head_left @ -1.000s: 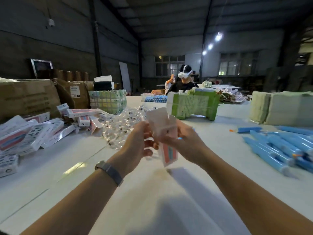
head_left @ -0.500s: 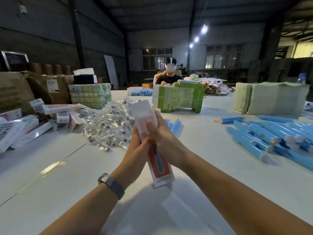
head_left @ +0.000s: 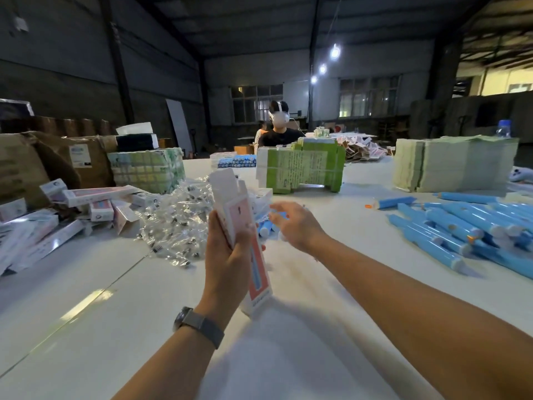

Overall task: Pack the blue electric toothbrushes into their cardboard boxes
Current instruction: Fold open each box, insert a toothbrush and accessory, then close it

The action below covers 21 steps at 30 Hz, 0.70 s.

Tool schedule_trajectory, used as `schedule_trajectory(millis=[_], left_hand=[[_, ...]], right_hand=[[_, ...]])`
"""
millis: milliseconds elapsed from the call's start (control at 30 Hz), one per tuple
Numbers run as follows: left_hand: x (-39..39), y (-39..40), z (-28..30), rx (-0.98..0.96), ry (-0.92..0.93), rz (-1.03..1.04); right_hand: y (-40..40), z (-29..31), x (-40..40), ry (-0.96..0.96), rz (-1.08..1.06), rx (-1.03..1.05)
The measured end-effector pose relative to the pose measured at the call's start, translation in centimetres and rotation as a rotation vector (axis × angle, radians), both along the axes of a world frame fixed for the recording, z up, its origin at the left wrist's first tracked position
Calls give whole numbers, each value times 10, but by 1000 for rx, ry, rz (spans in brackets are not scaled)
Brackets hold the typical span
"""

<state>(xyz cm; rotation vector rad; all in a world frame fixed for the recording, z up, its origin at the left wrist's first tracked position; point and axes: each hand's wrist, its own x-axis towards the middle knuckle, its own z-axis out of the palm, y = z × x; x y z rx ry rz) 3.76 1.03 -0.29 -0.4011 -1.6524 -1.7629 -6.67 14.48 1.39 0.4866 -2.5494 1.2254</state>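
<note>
White table [head_left: 331, 327] bearing blue toothbrushes [head_left: 450, 223], boxes [head_left: 43, 238], plastic packets [head_left: 173, 226].

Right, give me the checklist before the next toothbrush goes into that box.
1. Box held in the left hand: ok.
2. Top flap open: ok.
3. Box upright, bottom end on the table: ok.
4. Right hand free, fingers relaxed: ok.
5. Toothbrush close beyond the right hand: ok; pile further right.
6. Box empty inside: cannot tell.
</note>
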Motion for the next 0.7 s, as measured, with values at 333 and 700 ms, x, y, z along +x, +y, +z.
schedule_trajectory(millis=[333, 700], left_hand=[[-3, 1, -2, -82, 6, 32], [-4, -1, -5, -114, 35, 35]], right_hand=[[-1, -30, -30, -47, -113, 602], [-14, -20, -17, -35, -186, 720]])
